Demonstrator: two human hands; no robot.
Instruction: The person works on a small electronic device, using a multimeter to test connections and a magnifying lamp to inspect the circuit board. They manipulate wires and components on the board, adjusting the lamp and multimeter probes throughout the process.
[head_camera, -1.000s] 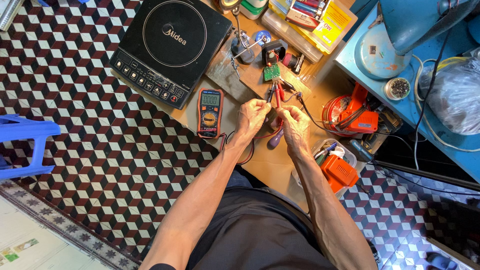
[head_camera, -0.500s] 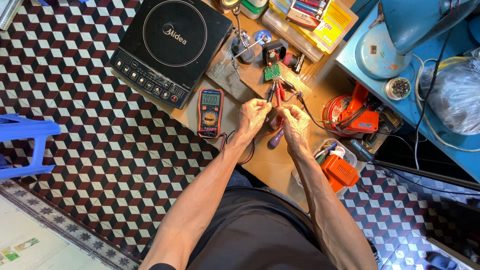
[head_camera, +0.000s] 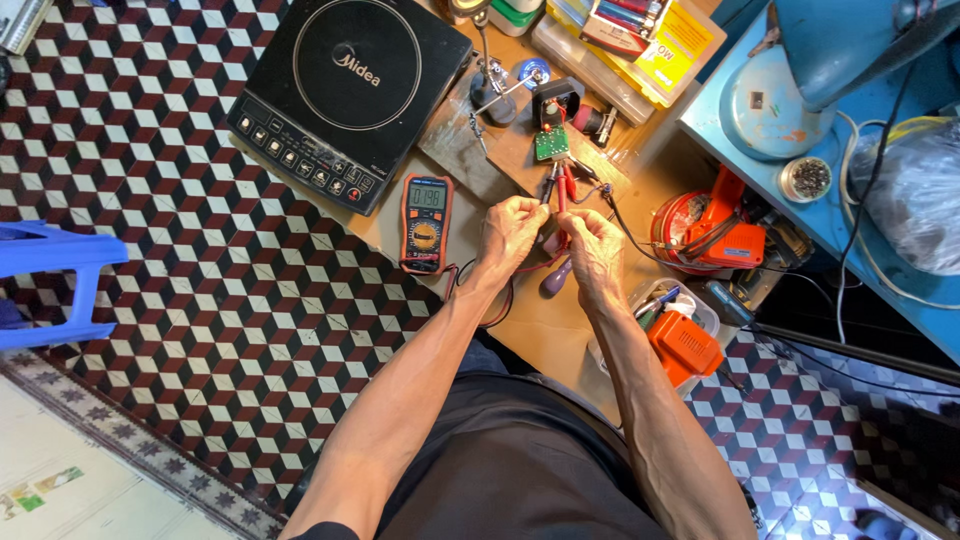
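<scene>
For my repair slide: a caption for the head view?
Both hands hold probes to a small green circuit board beside an orange multimeter.

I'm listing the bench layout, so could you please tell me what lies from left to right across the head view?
Blue plastic stool → black induction cooker → orange multimeter → left hand → right hand → red power tool → blue lamp base.

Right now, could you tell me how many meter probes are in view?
2: a black probe at the left hand, a red probe at the right hand, tips near the green circuit board. Hands hide their handles.
</scene>
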